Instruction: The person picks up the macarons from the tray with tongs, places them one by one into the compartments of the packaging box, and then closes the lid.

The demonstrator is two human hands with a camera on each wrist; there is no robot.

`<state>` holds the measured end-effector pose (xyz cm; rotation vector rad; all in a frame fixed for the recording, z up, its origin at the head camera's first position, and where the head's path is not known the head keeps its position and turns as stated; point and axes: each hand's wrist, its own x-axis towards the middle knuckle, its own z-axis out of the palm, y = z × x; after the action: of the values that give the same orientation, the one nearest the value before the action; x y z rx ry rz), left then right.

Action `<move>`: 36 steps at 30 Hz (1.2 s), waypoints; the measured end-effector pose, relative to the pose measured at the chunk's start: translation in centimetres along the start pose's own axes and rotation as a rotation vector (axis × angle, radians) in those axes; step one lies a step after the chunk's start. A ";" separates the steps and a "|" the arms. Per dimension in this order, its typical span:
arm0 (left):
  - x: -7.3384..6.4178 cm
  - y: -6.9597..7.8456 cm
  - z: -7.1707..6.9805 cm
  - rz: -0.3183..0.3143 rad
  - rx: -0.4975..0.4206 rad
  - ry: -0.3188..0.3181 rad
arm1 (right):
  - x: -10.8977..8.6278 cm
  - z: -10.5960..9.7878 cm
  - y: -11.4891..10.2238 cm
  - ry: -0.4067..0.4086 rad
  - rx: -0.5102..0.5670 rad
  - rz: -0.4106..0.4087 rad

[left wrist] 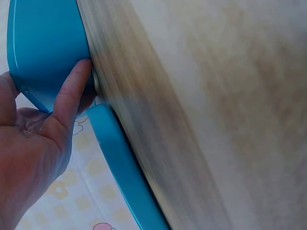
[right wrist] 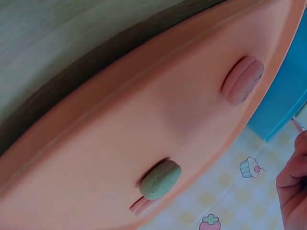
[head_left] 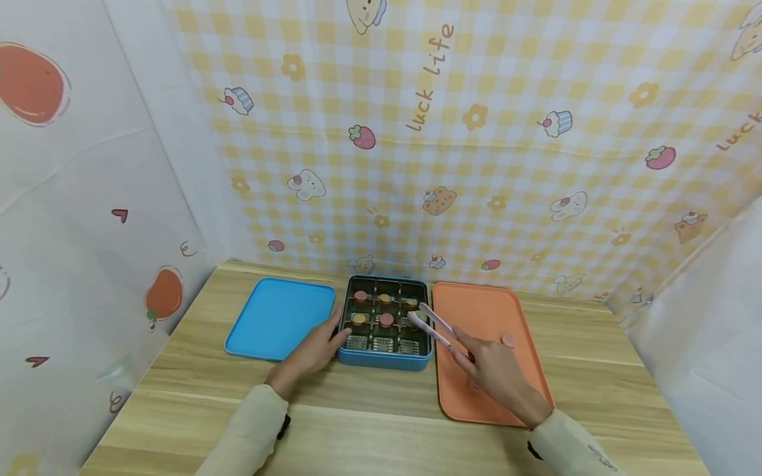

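Observation:
My right hand [head_left: 497, 370] grips pink tongs [head_left: 437, 334] over the right side of a blue box [head_left: 383, 361]. A green macaron [head_left: 421, 317] shows at the tongs' tips, above the middle row's right compartment. Inside the divided box lie pink macarons [head_left: 386, 320] and yellow-orange ones [head_left: 359, 318]; ribbed floors show in the front row. My left hand [head_left: 318, 342] rests against the box's left front corner, thumb by the rim. In the left wrist view a straight finger [left wrist: 72, 91] touches the blue wall low down. Only part of the right hand [right wrist: 295, 184] shows in its wrist view.
An orange tray [head_left: 476, 304] stands right of the box. On it lie a pink macaron [right wrist: 243, 80], a green macaron [right wrist: 160, 180] and another pink one [right wrist: 139, 205] behind the green. A flat blue lid [head_left: 282, 317] lies left of the box. Patterned cloth [head_left: 381, 165] hangs behind the table.

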<state>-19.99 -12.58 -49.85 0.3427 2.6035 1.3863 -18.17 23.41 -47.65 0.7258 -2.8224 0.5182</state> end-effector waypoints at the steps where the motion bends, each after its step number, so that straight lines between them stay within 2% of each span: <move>1: 0.0 0.0 0.0 -0.002 0.003 0.000 | 0.0 0.1 0.0 0.001 -0.003 0.002; 15: 0.0 -0.1 0.0 0.003 -0.006 0.000 | 0.2 0.4 -0.2 0.038 -0.029 -0.010; 29: -0.1 -0.1 0.0 -0.018 0.009 0.001 | 0.2 0.5 -0.2 0.026 -0.026 -0.014; 36: 0.0 -0.1 0.1 -0.017 0.008 0.005 | 0.2 0.5 -0.3 0.011 -0.011 0.012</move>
<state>-19.94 -12.55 -49.94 0.3179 2.6105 1.3742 -18.21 22.91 -48.03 0.7021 -2.8188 0.5069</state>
